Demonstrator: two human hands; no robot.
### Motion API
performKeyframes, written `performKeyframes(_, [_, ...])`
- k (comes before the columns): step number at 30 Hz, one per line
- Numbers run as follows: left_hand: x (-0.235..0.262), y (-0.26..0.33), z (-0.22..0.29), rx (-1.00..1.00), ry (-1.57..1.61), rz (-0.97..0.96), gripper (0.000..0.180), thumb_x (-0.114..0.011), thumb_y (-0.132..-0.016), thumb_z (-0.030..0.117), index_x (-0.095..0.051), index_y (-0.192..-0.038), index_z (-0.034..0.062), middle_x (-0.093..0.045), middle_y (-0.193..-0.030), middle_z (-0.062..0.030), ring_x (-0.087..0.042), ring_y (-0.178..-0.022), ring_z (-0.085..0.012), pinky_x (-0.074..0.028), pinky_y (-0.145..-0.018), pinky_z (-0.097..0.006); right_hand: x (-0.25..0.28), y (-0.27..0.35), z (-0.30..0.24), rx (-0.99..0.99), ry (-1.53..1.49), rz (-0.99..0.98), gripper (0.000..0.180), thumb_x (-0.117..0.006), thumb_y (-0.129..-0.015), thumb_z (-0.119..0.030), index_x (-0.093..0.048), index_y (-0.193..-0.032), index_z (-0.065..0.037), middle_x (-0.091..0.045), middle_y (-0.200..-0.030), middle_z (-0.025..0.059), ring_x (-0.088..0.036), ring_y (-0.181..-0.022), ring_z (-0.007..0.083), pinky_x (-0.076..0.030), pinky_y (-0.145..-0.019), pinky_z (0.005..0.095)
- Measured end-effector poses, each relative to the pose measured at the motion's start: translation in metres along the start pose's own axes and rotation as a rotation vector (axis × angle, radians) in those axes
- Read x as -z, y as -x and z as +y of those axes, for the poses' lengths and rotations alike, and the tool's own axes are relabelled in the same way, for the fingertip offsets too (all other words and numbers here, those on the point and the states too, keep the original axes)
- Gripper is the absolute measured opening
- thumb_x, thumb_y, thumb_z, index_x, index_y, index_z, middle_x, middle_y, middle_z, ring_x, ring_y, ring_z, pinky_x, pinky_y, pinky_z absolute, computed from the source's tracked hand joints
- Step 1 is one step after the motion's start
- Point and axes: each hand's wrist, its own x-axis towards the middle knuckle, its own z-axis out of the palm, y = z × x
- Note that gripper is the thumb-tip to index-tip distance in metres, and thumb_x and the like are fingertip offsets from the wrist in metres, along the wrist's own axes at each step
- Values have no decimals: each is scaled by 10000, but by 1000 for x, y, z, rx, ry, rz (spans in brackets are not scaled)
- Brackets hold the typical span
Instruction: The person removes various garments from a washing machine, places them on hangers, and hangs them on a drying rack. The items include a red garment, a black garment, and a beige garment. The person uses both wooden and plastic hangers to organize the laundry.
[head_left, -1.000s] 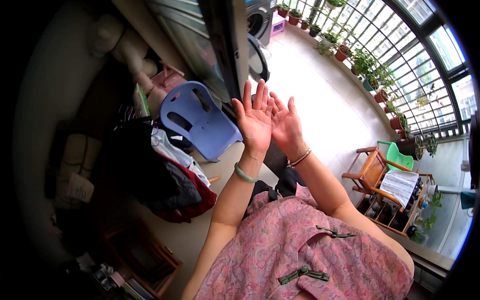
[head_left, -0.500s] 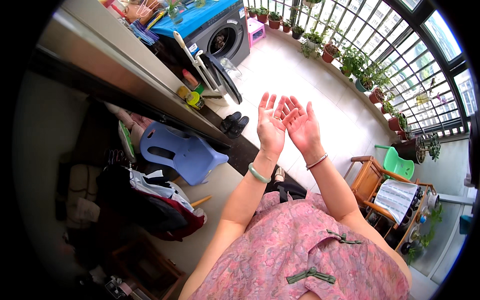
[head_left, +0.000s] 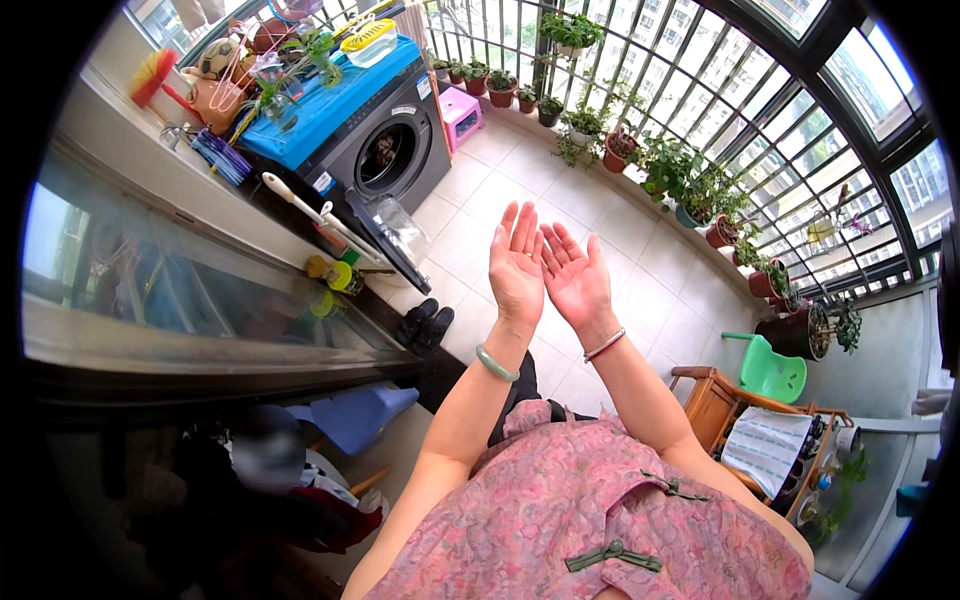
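Both palms face up, side by side in front of me over the tiled floor [head_left: 470, 215]. My left hand [head_left: 517, 275] is open, fingers stretched out, with a ring on one finger and a pale green bangle [head_left: 497, 363] on the wrist. Close beside it, my right hand [head_left: 580, 280] is also open and bears nothing; a thin bracelet [head_left: 604, 345] circles that wrist. Ahead and to the left stands a grey front-loading washing machine [head_left: 385, 140] with its round door [head_left: 390, 235] swung open. Dark laundry [head_left: 383, 151] shows inside the drum.
Potted plants [head_left: 620, 148] line the barred window. A pink stool [head_left: 460, 118] stands beyond the washer. Black slippers [head_left: 425, 325] lie near the sliding door's threshold. At right are a green chair [head_left: 772, 370] and a wooden rack [head_left: 715, 400]. A blue chair [head_left: 365, 412] sits at lower left.
My view has moved forward and turned, so the washing machine shows more fully and the blue chair is lower. My hands have drawn slightly apart at the fingertips, still palms up.
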Motion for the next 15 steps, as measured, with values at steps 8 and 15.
performKeyframes(8, [2, -154, -19, 35, -20, 40, 529, -286, -1042, 445, -436, -1409, 95, -468, -1446, -77, -375, -1365, -204, -254, -1133, -385, -35, -137, -69, 70, 108, -1, 600, -308, -1028, -493, -453, -1349, -8, -474, -1410, 139, -416, -1333, 297, -335, -1113, 446])
performKeyframes(15, [43, -239, -3, 7, 115, 241, 418, -370, -1033, 371, -481, -1358, 133, -531, -1364, -79, -479, -1267, -220, -369, -1060, -398, -40, -256, -66, -198, 132, 9, 469, -468, -1009, -337, -480, -1342, -7, -475, -1423, 143, -424, -1337, 302, -339, -1125, 457])
